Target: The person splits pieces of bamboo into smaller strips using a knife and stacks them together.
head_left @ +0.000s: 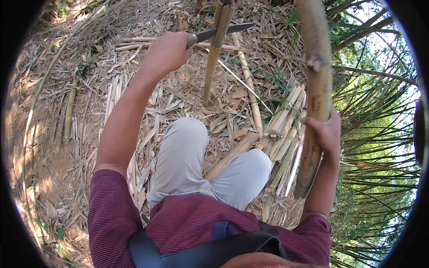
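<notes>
My left hand [167, 52] is closed around the handle of a long knife [241, 27]. Its dark blade runs through the upper part of an upright bamboo piece [209, 73], which is split at the top, and the tip sticks out on the right side. The lower end of that piece is by the littered ground, ahead of my knees. On the right, my right hand [327, 134] grips a thick, pale bamboo pole [319, 91] near its lower end. The pole stands nearly upright in the picture, apart from the knife, and its top runs out of view.
Split bamboo strips [286, 125] lie piled beside my right knee. A thin bamboo stick [250, 85] lies ahead of them, and more pale strips [114, 91] lie left. Dry leaves cover the ground. Dense bamboo stems [380, 152] rise at the right.
</notes>
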Demonstrator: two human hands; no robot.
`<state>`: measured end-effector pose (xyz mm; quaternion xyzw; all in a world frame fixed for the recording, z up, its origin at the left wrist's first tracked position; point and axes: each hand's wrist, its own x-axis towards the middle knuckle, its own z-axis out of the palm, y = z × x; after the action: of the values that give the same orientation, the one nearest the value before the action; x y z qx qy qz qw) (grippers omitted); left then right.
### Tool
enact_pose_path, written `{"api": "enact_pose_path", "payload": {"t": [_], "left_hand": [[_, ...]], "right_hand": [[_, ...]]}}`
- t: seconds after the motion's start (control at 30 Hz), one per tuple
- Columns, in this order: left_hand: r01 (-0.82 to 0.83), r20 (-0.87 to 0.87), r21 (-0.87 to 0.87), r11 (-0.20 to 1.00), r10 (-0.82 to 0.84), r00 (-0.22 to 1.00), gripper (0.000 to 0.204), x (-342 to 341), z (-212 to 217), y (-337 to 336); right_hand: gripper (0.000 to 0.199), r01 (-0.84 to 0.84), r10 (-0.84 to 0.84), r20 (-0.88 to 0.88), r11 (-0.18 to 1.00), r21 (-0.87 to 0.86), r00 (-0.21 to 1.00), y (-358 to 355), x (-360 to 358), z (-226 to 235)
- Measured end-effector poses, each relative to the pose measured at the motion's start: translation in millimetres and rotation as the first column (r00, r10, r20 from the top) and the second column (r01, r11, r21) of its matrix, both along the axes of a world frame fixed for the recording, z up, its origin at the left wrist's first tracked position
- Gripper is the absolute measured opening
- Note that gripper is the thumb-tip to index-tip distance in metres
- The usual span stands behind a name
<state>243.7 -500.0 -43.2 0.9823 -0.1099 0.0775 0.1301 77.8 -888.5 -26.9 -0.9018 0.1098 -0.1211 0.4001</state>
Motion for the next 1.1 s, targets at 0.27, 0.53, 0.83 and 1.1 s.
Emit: {"api": "enact_pose_path", "payload": {"t": [0.27,0.53,0.83,1.1], "left_hand": [[0.103,0.085,-0.020,0.995,-0.101,0.991,0.021,11.3,-7.6,-12.2],[-0.013,-0.046,0.048,0.999,0.015,0.999,0.022,9.5,13.1,-10.6],[0.053,0.022,0.123,0.991,-0.057,0.998,0.023,10.5,2.5,-13.3],[-0.027,0.128,0.169,0.985,0.005,0.992,0.024,-4.5,-3.5,-19.2]], "right_hand": [[0.055,0.232,-0.154,0.617,0.972,-0.047,0.772,-16.0,17.0,84.3],[0.063,-0.103,0.096,-0.364,0.995,0.001,0.927,5.1,3.2,-43.5],[0.060,0.170,-0.118,0.422,0.982,-0.087,0.899,-1.5,-11.6,89.2],[0.066,-0.202,0.143,-0.186,0.912,-0.357,0.972,24.3,24.9,-72.9]]}}
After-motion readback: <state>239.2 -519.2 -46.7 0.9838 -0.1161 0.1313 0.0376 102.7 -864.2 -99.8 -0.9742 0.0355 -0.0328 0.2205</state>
